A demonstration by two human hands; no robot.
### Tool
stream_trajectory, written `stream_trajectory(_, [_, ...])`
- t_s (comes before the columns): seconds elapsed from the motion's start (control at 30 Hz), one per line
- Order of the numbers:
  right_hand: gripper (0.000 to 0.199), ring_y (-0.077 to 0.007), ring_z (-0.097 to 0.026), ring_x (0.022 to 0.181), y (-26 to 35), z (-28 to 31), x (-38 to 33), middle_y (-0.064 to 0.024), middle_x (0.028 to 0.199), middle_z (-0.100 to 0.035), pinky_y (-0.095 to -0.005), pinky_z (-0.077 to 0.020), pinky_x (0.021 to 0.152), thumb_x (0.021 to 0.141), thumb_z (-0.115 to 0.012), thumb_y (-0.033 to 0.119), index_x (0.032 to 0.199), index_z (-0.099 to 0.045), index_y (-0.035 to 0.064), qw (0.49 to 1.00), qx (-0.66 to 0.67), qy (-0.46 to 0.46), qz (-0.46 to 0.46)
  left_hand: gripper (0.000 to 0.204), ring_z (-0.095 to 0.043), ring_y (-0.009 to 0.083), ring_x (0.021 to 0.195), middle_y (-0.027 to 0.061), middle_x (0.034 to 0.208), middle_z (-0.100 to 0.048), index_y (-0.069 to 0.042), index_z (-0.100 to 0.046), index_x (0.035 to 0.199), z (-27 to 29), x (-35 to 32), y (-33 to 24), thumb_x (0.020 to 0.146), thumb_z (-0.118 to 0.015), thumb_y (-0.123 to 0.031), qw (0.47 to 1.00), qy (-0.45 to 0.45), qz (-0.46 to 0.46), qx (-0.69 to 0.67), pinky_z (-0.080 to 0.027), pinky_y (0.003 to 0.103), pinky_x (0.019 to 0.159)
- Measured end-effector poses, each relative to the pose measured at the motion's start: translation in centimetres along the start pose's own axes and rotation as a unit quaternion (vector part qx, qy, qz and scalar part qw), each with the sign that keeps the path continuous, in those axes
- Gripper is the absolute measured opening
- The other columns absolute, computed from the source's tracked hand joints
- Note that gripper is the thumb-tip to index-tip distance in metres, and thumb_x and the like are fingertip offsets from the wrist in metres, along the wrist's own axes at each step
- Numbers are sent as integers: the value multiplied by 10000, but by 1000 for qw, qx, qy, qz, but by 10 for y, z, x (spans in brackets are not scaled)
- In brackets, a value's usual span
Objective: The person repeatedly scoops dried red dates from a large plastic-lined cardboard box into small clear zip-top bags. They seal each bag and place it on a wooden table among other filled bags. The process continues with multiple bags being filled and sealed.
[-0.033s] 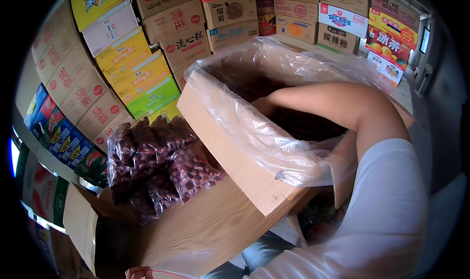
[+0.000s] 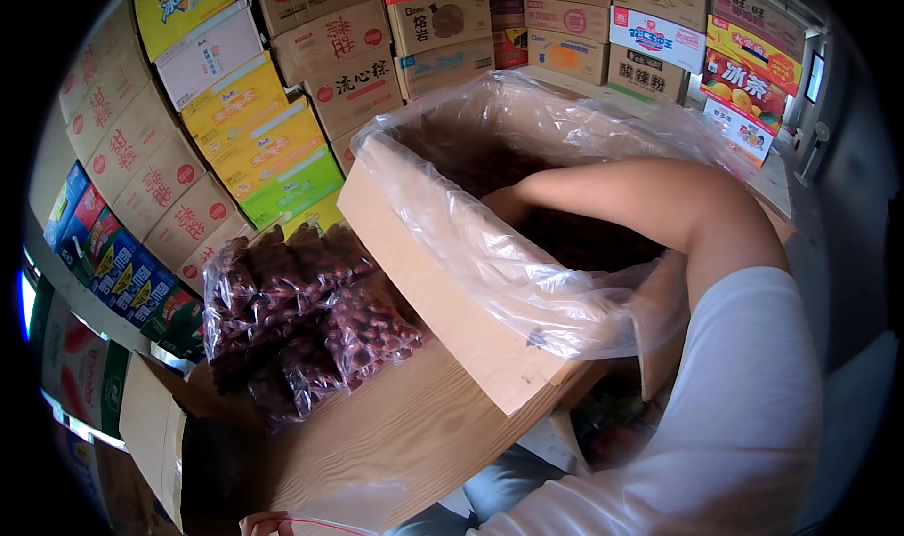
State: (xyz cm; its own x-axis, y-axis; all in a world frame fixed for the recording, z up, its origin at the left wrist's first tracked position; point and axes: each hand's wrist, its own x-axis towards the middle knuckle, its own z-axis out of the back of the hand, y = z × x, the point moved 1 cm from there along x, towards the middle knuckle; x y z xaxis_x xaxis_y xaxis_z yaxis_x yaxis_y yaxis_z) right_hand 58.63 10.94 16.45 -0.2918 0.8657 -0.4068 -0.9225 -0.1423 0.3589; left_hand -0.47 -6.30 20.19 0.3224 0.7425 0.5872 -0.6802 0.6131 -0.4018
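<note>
At the bottom edge, my left hand (image 2: pixel 266 524) pinches the rim of a clear plastic zip bag (image 2: pixel 363 503) with a red strip along its mouth. My right forearm reaches over the side of a large cardboard box (image 2: pixel 443 324) lined with a clear plastic sheet (image 2: pixel 508 277). Inside lies a mass of dark red dates (image 2: pixel 574 240), and my right hand (image 2: pixel 508 205) is down among them, its fingers hidden. Left of the box, filled clear bags of dark red dates (image 2: pixel 311 310) are stacked on the wooden table (image 2: pixel 414 423).
An open cardboard carton (image 2: pixel 151 432) stands at the table's left end. Stacked cartons (image 2: pixel 339 37) in brown, yellow and green form a wall behind the table. More cartons (image 2: pixel 753 65) rise at the far right. Below the table edge by my legs, a dim opening holds things I cannot make out.
</note>
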Motion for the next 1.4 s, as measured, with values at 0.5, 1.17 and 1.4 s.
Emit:
stream_trajectory(0.5, [643, -374, -315, 1349, 21, 51, -73, -45, 1540, -241, -606, -361, 981, 853, -636, 449, 1421, -400, 262, 879, 92, 308, -353, 73, -613, 288, 710, 146, 814, -651, 19, -654, 820, -18, 18, 10, 831, -663, -52, 1000, 11, -5, 15, -498, 377, 633])
stream_trajectory(1.17, [742, -480, -205, 1364, -91, -3, 14, -160, 1548, -115, -577, -201, 1097, 845, -377, 685, 1478, -201, 341, 964, -97, 0, -246, 53, -614, 271, 737, 112, 804, -662, -20, -676, 807, -14, 2, 23, 827, -650, -61, 998, 22, 28, 48, -482, 380, 684])
stream_trajectory(1.4, [873, -446, -232, 1360, -56, -9, -5, -239, 1471, -231, -559, -190, 1105, 797, -408, 740, 1479, -254, 217, 979, -30, 19, -199, 15, -615, 263, 746, 104, 801, -663, -25, -678, 810, 3, -10, 10, 800, -668, -19, 999, -1, 29, 41, -480, 369, 696])
